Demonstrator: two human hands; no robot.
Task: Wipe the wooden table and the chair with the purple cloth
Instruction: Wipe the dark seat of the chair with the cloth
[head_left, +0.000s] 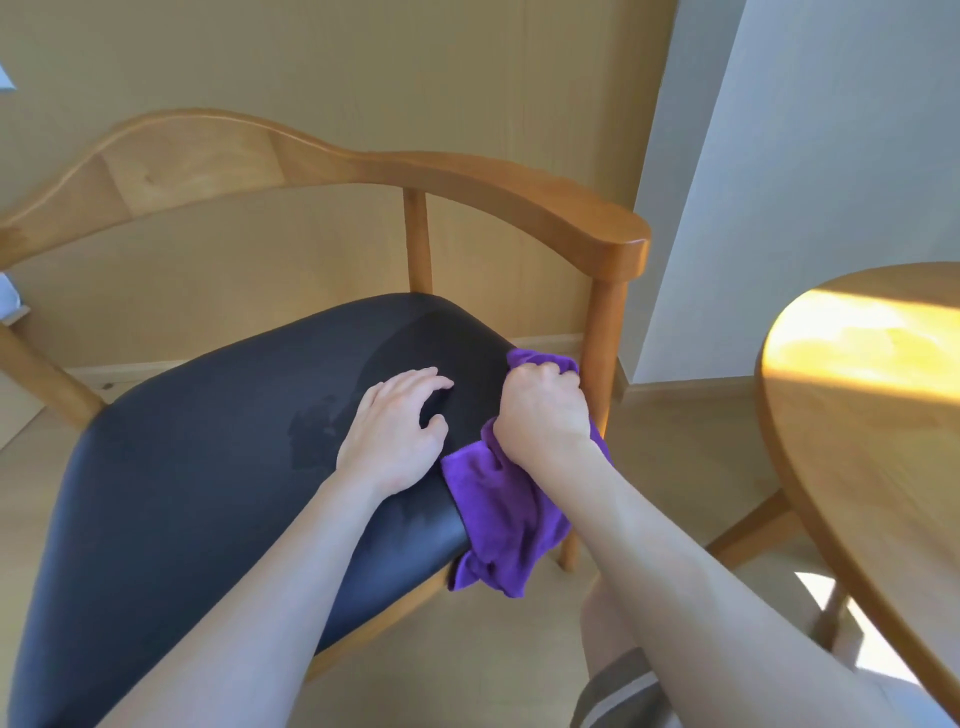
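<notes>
A wooden chair (519, 192) with a curved backrest and a black padded seat (208, 467) fills the left and middle of the view. My right hand (540, 410) grips the purple cloth (498, 514) at the seat's right edge, beside the chair's front right post. The cloth hangs down over the seat's side. My left hand (395, 431) rests on the seat with fingers spread, just left of the cloth. A damp patch shows on the seat near my left hand. The round wooden table (872, 467) stands at the right, partly lit by sun.
A beige wall runs behind the chair and a grey-white wall panel (805, 156) stands behind the table. The table's legs (753, 530) reach the pale floor at the right. My knee and shorts (618, 670) show at the bottom.
</notes>
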